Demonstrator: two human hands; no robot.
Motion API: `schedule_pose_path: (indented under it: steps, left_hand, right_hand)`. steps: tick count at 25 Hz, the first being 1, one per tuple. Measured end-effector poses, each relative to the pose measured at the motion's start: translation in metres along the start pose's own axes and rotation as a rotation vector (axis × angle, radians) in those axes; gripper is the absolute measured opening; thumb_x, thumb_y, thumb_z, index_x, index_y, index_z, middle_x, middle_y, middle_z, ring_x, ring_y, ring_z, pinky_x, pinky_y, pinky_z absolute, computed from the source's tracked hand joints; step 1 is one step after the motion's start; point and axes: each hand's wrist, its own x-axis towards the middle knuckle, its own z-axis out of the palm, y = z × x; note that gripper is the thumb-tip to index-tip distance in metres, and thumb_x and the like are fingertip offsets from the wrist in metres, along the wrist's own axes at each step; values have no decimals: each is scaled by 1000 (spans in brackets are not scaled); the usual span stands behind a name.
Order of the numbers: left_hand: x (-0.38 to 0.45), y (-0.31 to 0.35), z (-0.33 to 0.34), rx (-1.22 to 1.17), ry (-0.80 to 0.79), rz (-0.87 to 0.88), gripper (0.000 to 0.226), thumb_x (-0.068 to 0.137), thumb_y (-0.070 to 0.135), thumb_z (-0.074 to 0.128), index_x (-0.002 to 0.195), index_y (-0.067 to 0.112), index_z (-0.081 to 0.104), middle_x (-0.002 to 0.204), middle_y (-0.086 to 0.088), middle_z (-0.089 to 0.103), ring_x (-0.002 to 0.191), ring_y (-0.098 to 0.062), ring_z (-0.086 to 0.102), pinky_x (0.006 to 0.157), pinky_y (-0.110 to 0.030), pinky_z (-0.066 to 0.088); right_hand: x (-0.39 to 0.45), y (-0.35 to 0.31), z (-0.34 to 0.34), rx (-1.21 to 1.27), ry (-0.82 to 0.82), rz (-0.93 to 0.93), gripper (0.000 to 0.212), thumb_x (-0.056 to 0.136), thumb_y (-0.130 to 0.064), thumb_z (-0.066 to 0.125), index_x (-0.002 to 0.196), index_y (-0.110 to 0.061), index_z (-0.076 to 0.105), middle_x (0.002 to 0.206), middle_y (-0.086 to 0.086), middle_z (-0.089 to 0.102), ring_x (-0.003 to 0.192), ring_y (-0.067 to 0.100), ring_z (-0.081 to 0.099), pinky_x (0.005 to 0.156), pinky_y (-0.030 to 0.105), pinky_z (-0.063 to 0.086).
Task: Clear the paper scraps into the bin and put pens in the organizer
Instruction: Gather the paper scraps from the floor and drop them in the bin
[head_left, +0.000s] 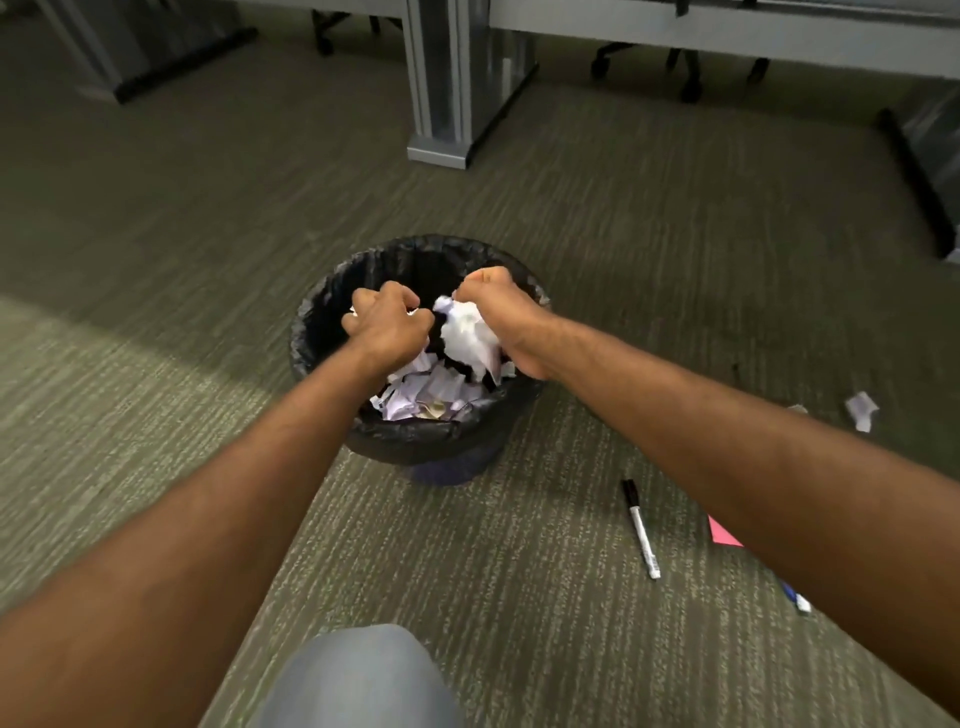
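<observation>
While both of my hands are over the round black bin lined with a black plastic bag (332, 291), the crumpled white paper wad (467, 335) sits in my right hand (501, 312), which is closed around its upper end; the lower part of the wad hangs free above the bin opening. My left hand (387, 322) is curled into a tight fist just beside the wad, with a sliver of white showing at its fingertips; I cannot tell whether it grips a separate scrap or only pinches the edge of the same wad. Inside the bin, a heap of torn white and pale lilac paper scraps (426, 395) lies against the near wall, below both hands. On the grey-green striped carpet (156, 234), to the right of the bin, a white marker with a black cap (641, 527) lies flat, cap end pointing toward the bin, well apart from its base. Further right, a flat pink paper piece (722, 532) is partly hidden under my right forearm, and a blue-and-white pen (797, 597) shows just beyond the same forearm. One small white paper scrap (862, 410) lies on the carpet far to the right of the bin. A grey metal desk leg with a flat foot (441, 104) stands behind the bin, well apart from it. My knee in grey fabric (363, 675) is at the bottom edge of the view.
</observation>
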Motion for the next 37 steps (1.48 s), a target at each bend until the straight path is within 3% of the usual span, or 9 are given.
schedule_pose_path:
  steps: [2,5,8,12,19,25,30,33,37]
  left_hand:
    - [3,-5,3,-22,-8,47,38,97,32,53,134,25,53,148,-7,29,133,-34,36,104,-35,36]
    - [6,-6,6,-18,-31,79,48,96,46,53,140,28,51,159,-4,22,135,-38,42,109,-49,44]
    - [-8,12,11,65,68,172,45,97,49,49,137,29,57,157,-3,36,139,-36,39,110,-51,37]
    - [-50,63,31,10,141,453,27,97,41,51,116,31,66,137,1,55,128,-30,45,99,-48,35]
    - [-121,154,124,44,-141,746,20,94,35,54,108,29,68,129,-1,57,125,-28,47,99,-46,37]
    - [-155,188,231,238,-382,830,25,95,34,54,112,24,68,126,-7,58,124,-32,49,99,-47,43]
    - [-160,186,329,358,-529,804,27,93,29,54,113,18,67,124,-14,61,119,-36,56,94,-44,49]
    - [-150,178,380,371,-595,810,27,92,23,56,114,11,66,119,-19,64,110,-39,61,89,-40,51]
    - [-130,164,432,342,-654,813,32,95,23,59,126,13,61,130,-14,57,121,-35,52,101,-42,44]
  right_hand:
    - [2,4,0,34,-40,19,31,100,-34,50,129,-25,49,127,-1,48,117,16,45,86,35,34]
    - [-1,6,-8,98,-68,-5,36,104,-34,44,137,-24,52,133,-4,50,127,18,47,97,35,34]
    - [-14,4,-28,195,-2,-138,29,103,-26,42,123,-19,63,133,2,62,121,21,61,105,36,42]
    - [-45,4,-93,252,221,-274,26,102,-12,40,99,-14,65,101,9,69,87,21,69,75,23,55]
    - [-136,63,-241,18,546,-63,30,99,-1,39,83,-14,61,78,7,62,61,15,58,57,20,50]
    - [-178,167,-321,-394,588,178,18,92,-14,54,82,-25,65,85,0,71,80,20,68,79,38,54]
    - [-163,265,-358,-499,562,271,15,94,-16,56,100,-18,70,95,-2,69,82,14,63,70,24,45]
    - [-137,326,-366,-524,534,307,21,90,-13,58,106,-17,71,108,-2,68,100,19,63,83,27,46]
    - [-109,376,-374,-524,519,272,28,93,-14,57,121,-15,62,126,12,59,113,31,59,93,34,45]
